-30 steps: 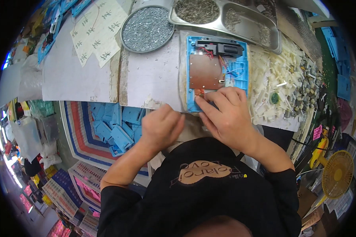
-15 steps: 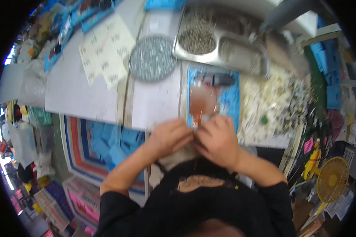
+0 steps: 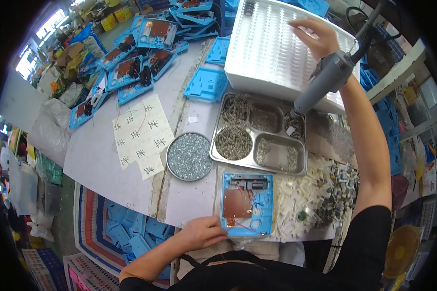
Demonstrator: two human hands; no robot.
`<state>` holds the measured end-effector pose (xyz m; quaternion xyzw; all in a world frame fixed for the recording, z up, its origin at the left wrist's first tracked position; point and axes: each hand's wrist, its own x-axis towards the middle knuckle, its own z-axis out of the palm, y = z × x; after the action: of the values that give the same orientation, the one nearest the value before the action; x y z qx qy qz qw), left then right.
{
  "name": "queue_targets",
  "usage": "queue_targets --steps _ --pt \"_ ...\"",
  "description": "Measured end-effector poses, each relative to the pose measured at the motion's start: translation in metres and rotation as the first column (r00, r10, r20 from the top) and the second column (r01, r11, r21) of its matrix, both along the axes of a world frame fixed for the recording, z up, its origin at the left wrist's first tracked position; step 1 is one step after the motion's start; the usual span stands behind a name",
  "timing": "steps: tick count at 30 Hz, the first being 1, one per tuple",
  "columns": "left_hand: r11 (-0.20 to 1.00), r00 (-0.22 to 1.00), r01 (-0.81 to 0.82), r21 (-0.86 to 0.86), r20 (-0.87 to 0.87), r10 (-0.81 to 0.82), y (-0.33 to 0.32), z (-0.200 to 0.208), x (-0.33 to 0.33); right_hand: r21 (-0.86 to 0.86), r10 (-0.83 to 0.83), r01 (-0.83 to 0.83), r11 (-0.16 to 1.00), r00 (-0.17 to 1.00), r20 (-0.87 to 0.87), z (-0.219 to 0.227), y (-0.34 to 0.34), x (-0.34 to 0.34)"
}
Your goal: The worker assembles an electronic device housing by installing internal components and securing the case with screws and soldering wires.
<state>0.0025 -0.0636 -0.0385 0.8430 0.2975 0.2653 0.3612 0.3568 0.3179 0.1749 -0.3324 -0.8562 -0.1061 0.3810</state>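
While the right hand [image 3: 320,41] spreads, seemingly empty, over the foam tray [image 3: 247,63], the left hand [image 3: 199,233] curls beside the blue case [image 3: 266,198] at the table [image 3: 194,201] edge — can't tell if gripping — so 1 forearm [image 3: 369,140] bump could swing the screwdriver [image 3: 325,82] into the metal tray [image 3: 277,150], scattering bits [image 3: 234,143].

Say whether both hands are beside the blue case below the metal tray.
No: the left hand is by the case, but the right hand is over the white tray.
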Motion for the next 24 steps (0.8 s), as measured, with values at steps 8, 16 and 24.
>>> queue_targets --steps 8,16,24 --pt "0.993 0.995 -0.099 -0.061 -0.002 0.099 -0.015 -0.001 -0.004 0.216 -0.026 0.011 0.976 0.997 0.067 -0.004 0.073 -0.115" --pt "0.993 0.991 -0.112 -0.023 0.067 0.114 -0.017 -0.003 -0.005 -0.038 -0.049 0.036 0.999 0.904 -0.424 0.000 0.097 -0.098" --pt "0.991 0.988 -0.133 -0.032 0.069 0.135 -0.017 -0.007 0.001 -0.109 -0.508 0.504 0.857 0.788 -0.347 -0.031 -0.108 0.124"
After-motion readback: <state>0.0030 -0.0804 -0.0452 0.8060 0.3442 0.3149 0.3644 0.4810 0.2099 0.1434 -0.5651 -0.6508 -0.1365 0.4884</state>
